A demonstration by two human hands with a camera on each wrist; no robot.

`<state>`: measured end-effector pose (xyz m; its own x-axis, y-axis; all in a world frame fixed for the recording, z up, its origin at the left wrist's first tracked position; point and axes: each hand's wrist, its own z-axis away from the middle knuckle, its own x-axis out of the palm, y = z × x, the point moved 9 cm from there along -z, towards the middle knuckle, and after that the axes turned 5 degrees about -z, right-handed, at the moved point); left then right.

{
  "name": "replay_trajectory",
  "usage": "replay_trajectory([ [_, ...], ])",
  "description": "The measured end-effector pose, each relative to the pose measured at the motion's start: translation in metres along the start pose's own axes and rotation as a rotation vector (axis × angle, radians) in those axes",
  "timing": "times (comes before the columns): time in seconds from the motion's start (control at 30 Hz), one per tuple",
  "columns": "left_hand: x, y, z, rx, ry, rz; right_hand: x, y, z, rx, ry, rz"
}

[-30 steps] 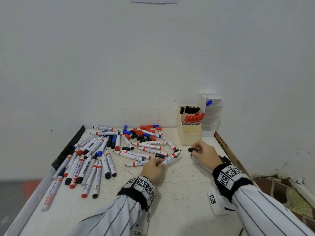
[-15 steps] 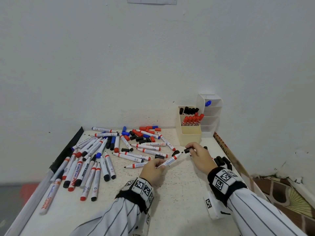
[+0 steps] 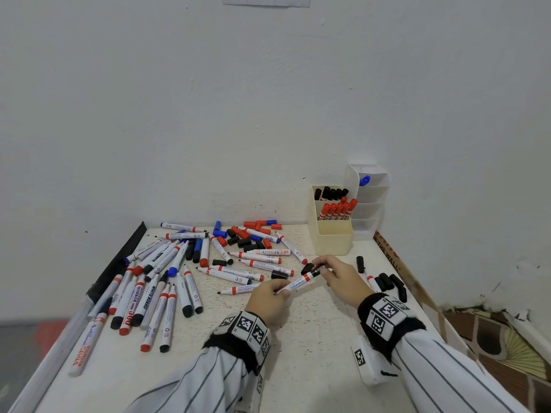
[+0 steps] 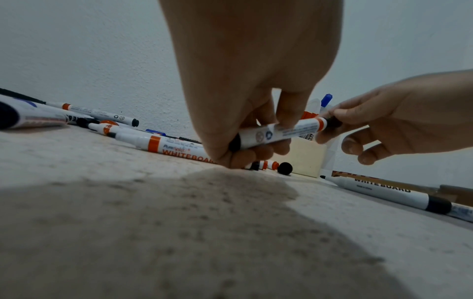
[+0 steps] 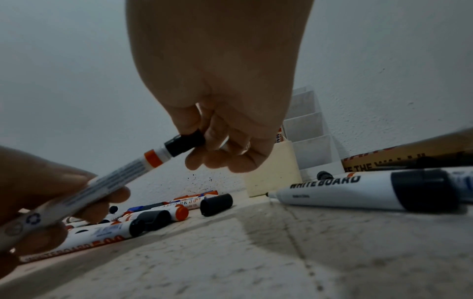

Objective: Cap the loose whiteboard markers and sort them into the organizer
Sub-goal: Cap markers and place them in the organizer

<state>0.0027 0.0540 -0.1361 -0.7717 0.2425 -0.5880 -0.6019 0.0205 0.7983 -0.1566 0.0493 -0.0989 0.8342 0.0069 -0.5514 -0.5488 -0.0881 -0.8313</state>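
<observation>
My left hand (image 3: 269,296) grips the barrel of a white whiteboard marker (image 3: 298,282) with an orange band, held just above the table. My right hand (image 3: 334,274) pinches a black cap (image 5: 185,142) that sits on the marker's front end. The left wrist view shows the same marker (image 4: 279,132) and the right hand's fingertips (image 4: 337,115) on the cap. A cream organizer (image 3: 332,242) stands at the back right with black-capped and red-capped markers in it. A white tiered organizer (image 3: 369,204) behind it holds one blue marker (image 3: 364,180).
A heap of loose markers (image 3: 167,272) and loose caps (image 3: 244,238) covers the table's left and back middle. A black-ended marker (image 5: 358,192) and several black caps (image 3: 390,283) lie right of my right hand. A cardboard strip (image 3: 393,260) runs along the right edge.
My right hand brought the black cap leftward onto the tip of the marker. My left hand raised the marker slightly and turned it toward the cap.
</observation>
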Motion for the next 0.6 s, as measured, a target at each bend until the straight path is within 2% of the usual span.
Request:
replay_trajectory([
  [0.1, 0.0, 0.0, 0.002, -0.016, -0.001, 0.097, -0.002, 0.004, 0.001, 0.083, 0.06, 0.01],
  [0.27, 0.0, 0.005, 0.002, 0.072, 0.025, 0.149, -0.012, -0.002, 0.001, 0.138, 0.19, 0.01],
  [0.37, 0.0, 0.01, 0.003, 0.092, 0.037, 0.238, -0.015, -0.006, -0.001, 0.168, 0.198, 0.005],
  [0.5, 0.004, 0.022, 0.008, 0.189, -0.011, 0.161, -0.017, -0.012, -0.001, 0.17, 0.191, -0.005],
  [0.6, 0.011, 0.023, 0.009, 0.146, -0.062, 0.242, -0.015, -0.019, -0.002, 0.145, 0.178, -0.015],
])
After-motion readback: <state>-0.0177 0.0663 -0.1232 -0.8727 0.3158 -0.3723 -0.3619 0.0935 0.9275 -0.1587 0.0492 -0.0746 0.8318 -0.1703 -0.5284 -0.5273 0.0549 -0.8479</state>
